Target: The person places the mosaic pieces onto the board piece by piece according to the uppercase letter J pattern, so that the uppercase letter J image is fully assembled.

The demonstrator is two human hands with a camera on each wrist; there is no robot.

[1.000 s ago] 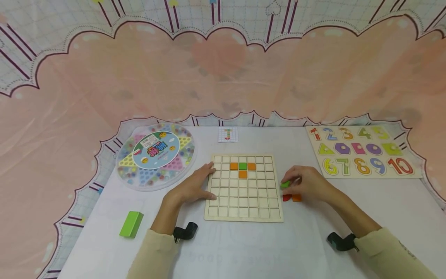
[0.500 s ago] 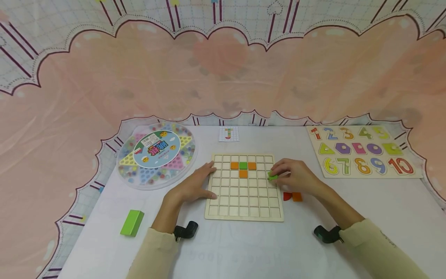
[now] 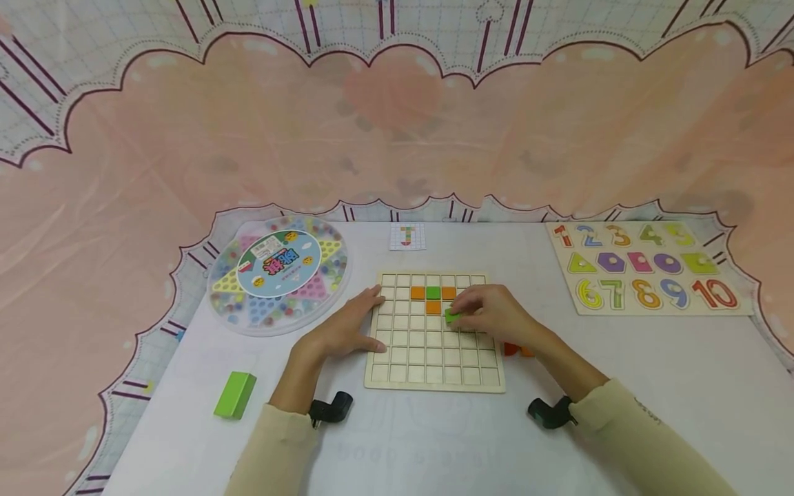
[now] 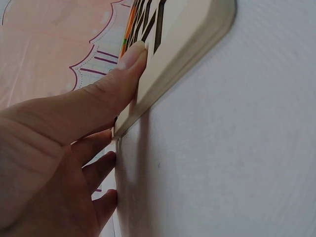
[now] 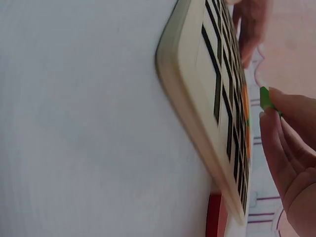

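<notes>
My right hand point(image 3: 499, 313) pinches a small green tile point(image 5: 265, 98) between thumb and fingertips, over the wooden grid board point(image 3: 434, 379). In the head view this tile sits just right of and below the lowest orange tile point(image 3: 433, 308). On the board, a green tile point(image 3: 433, 293) lies between two orange tiles, with the lowest orange one under it. My left hand point(image 3: 338, 331) rests at the board's left edge, fingers extended. In the left wrist view, the left thumb point(image 4: 131, 57) lies on the board's border and the other fingers stand beside its edge.
A red piece point(image 3: 511, 349) and an orange tile point(image 3: 527, 351) lie right of the board, partly behind my right arm. A pattern card point(image 3: 407, 237) lies beyond it. A round marble game point(image 3: 279, 275), a green block point(image 3: 235, 395) and a number puzzle point(image 3: 648, 269) stand around.
My right hand has carried the green tile leftward from beside the red and orange pieces to over the board. My left hand has stayed at the board's edge.
</notes>
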